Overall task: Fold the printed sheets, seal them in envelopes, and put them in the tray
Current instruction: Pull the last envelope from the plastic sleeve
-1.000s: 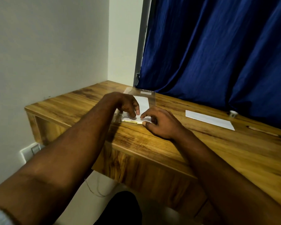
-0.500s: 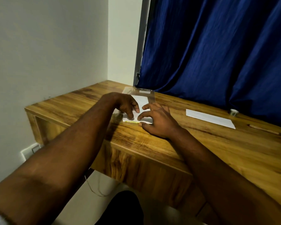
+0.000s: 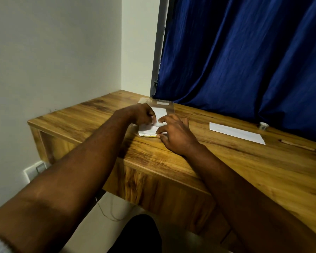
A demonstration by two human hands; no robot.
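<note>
A white envelope (image 3: 147, 130) with a yellowish lower edge lies on the wooden desk (image 3: 226, 161), its far end over a clear plastic tray (image 3: 154, 102) by the back wall. My left hand (image 3: 141, 114) is curled over the envelope's left part, fingertips pinching at it. My right hand (image 3: 173, 133) presses on its right side with fingers spread, thumb at the near edge. A second white folded sheet or envelope (image 3: 236, 132) lies flat further right.
A small roll of tape (image 3: 263, 125) stands at the back right by the blue curtain (image 3: 244, 61). A thin wooden stick or pencil (image 3: 297, 144) lies near the desk's right end. Walls close the left side; the desk's front edge runs below my hands.
My left hand has curled tighter and moved a little toward the right hand on the envelope. My right hand's fingers have crept forward over the envelope. The envelope itself stays put.
</note>
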